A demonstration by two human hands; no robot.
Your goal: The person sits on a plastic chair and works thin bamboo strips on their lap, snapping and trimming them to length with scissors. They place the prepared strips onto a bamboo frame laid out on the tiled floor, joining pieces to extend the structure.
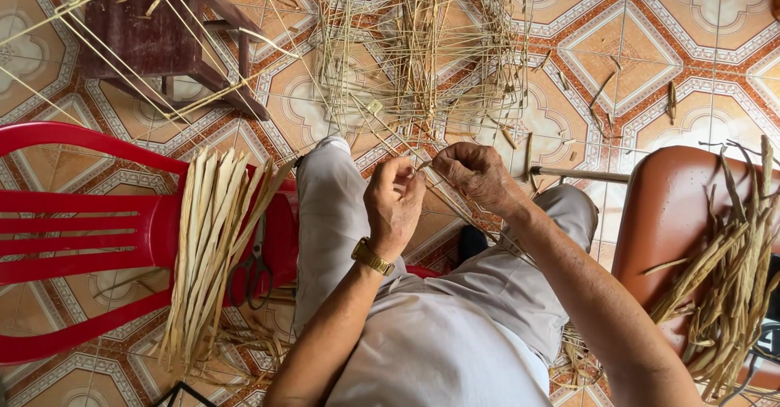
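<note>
Above the lap, the left hand [396, 204] and right hand [478, 175] curled inward, both pinching one thin pale bamboo sliver [424, 164] below the open-lattice bamboo frame [418, 49].

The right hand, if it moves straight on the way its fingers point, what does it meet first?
Probably the left hand: the right hand points leftward at it, both pinching one thin straw strip.
</note>
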